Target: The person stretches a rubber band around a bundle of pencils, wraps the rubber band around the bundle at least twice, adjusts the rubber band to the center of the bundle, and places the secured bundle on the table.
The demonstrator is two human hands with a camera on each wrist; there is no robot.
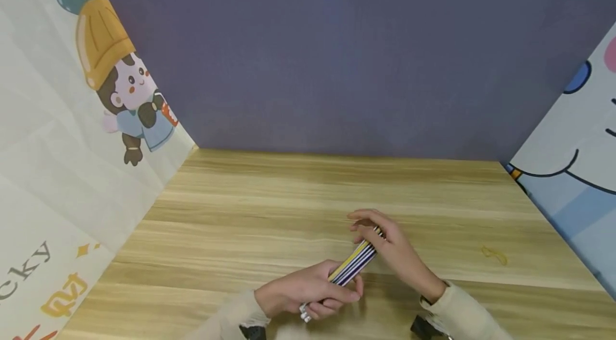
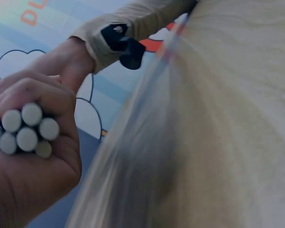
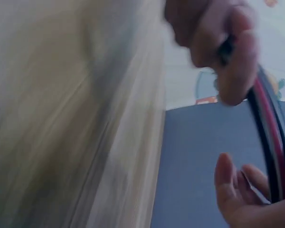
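A bundle of several striped pencils (image 1: 355,264), yellow, white and dark, slants above the wooden table. My left hand (image 1: 313,287) grips it near the lower end. White round pencil ends (image 2: 27,139) poke out of that fist in the left wrist view. At the upper end, my right hand (image 1: 392,246) is against the pencils, its fingers loosely bent and reaching past them. The right wrist view shows a red stripe on the dark pencils (image 3: 270,128) and the right fingers (image 3: 225,185) apart from the bundle's side.
A thin yellow rubber band (image 1: 494,255) lies on the wooden table (image 1: 250,211), right of the hands. A dark panel (image 1: 337,62) stands at the back, with printed cloths (image 1: 43,115) at the left and right sides.
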